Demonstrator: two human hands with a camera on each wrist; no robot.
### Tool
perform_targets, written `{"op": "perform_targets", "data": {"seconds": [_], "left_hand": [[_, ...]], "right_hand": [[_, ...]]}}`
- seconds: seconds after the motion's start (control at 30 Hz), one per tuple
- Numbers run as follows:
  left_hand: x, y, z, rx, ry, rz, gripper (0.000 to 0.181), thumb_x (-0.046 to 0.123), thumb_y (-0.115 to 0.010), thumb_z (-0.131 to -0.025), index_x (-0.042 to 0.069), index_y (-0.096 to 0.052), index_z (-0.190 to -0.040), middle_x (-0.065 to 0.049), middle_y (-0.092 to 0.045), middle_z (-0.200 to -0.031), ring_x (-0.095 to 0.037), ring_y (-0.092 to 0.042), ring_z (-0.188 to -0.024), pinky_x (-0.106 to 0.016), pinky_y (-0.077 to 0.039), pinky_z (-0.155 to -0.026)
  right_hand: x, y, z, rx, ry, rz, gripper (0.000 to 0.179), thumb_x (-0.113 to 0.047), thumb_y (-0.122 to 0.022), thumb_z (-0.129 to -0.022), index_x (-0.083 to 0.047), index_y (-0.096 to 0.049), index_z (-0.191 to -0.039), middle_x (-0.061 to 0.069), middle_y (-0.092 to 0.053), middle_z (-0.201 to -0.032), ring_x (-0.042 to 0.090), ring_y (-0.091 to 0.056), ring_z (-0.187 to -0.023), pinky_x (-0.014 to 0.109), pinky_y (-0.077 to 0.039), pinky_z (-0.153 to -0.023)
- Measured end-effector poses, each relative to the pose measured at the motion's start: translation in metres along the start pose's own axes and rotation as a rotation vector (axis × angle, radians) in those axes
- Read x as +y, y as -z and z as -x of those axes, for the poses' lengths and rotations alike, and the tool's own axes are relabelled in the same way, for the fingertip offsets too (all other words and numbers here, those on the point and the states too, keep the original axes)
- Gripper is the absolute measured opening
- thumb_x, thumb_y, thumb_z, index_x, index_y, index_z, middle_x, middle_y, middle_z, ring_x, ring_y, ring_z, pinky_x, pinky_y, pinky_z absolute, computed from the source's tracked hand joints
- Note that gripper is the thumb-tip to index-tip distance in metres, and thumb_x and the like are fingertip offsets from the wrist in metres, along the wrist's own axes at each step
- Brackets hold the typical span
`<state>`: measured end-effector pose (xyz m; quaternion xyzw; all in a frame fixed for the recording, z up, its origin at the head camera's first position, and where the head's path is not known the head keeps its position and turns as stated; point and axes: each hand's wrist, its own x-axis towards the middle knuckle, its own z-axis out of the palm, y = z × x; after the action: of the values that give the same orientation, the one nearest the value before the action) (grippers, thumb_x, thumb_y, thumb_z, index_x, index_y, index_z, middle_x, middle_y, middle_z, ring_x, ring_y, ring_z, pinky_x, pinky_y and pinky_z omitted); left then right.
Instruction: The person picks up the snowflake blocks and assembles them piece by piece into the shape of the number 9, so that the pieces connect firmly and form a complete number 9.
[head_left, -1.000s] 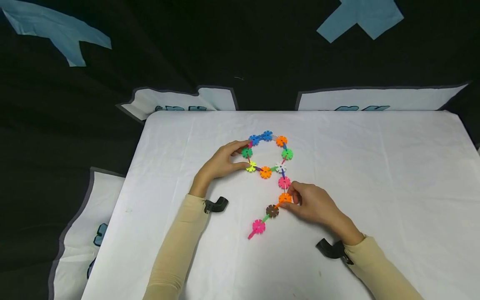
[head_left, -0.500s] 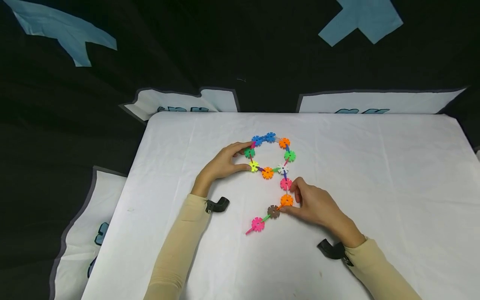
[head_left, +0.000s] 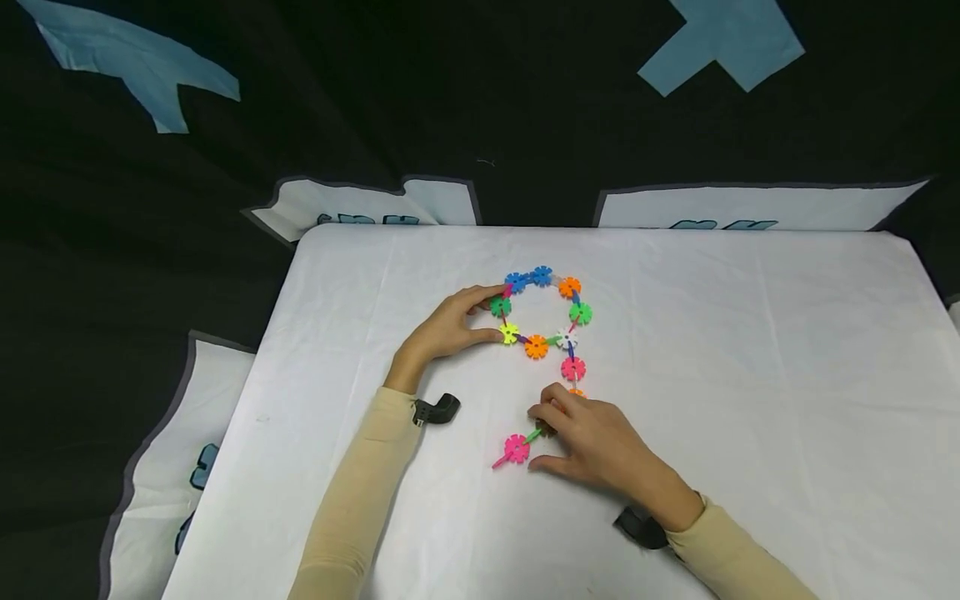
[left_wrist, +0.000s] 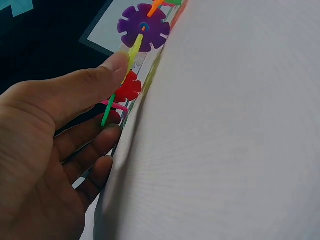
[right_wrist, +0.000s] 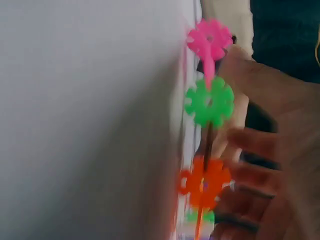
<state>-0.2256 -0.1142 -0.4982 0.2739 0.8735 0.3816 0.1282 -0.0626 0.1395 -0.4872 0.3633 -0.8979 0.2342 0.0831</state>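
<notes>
Notched plastic discs in several colours, joined by short coloured sticks, form a chain on the table with a ring and a tail. At the ring's left side my left hand [head_left: 450,325] holds the chain lightly between thumb and index finger, near the yellow disc [head_left: 508,334] and dark green disc [head_left: 500,307]. My right hand [head_left: 592,433] hovers at the tail, fingers loosely bent and thumb apart. It mostly covers the brown disc [head_left: 546,427] and the orange disc above it. The tail's pink disc [head_left: 517,448] lies just left of its thumb.
A white cloth covers the table [head_left: 750,375]. Black fabric [head_left: 480,100] with pale blue shapes hangs beyond the far edge. The left wrist's black camera mount [head_left: 437,408] is close to the cloth.
My right hand has moved down and left along the tail, from the orange disc to the brown and pink ones. The left hand stays put on the ring; the chain looks nearly unchanged.
</notes>
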Motion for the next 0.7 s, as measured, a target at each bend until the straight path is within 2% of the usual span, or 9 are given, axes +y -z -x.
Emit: {"op": "perform_targets", "data": {"seconds": [0.13, 0.27, 0.53, 0.7], "left_hand": [[0.001, 0.000, -0.001, 0.001, 0.000, -0.001, 0.072, 0.032, -0.079, -0.083, 0.021, -0.046, -0.147, -0.002, -0.059, -0.122, -0.017, -0.052, -0.109, -0.036, -0.044, -0.100], [-0.001, 0.000, 0.000, 0.005, -0.001, -0.006, 0.072, 0.032, -0.079, -0.083, 0.020, -0.046, -0.146, -0.002, -0.060, -0.121, -0.017, -0.053, -0.109, -0.036, -0.045, -0.099], [-0.005, -0.002, 0.001, 0.012, 0.004, -0.001, 0.072, 0.035, -0.079, -0.083, 0.023, -0.046, -0.146, -0.001, -0.060, -0.121, -0.016, -0.053, -0.110, -0.036, -0.044, -0.100], [-0.002, -0.003, -0.001, 0.023, -0.014, 0.000, 0.071, 0.033, -0.079, -0.083, 0.023, -0.047, -0.145, 0.000, -0.060, -0.123, -0.016, -0.053, -0.110, -0.036, -0.045, -0.100]], "right_hand": [[-0.008, -0.009, 0.000, 0.029, -0.057, 0.081, 0.052, -0.056, -0.084, -0.067, -0.015, -0.067, -0.095, -0.006, -0.055, -0.091, 0.000, -0.039, -0.053, 0.014, -0.033, -0.047], [-0.013, -0.012, 0.000, 0.065, -0.122, 0.142, 0.047, -0.056, -0.083, -0.068, -0.017, -0.063, -0.085, -0.008, -0.049, -0.080, -0.001, -0.034, -0.048, 0.015, -0.026, -0.045], [-0.015, -0.015, -0.002, 0.058, -0.230, 0.177, 0.045, -0.055, -0.083, -0.069, -0.020, -0.054, -0.076, -0.011, -0.043, -0.070, 0.000, -0.029, -0.047, 0.016, -0.020, -0.043], [-0.016, -0.015, -0.003, 0.072, -0.248, 0.197, 0.045, -0.054, -0.082, -0.070, -0.021, -0.053, -0.074, -0.011, -0.043, -0.068, 0.001, -0.027, -0.046, 0.016, -0.019, -0.043]]}}
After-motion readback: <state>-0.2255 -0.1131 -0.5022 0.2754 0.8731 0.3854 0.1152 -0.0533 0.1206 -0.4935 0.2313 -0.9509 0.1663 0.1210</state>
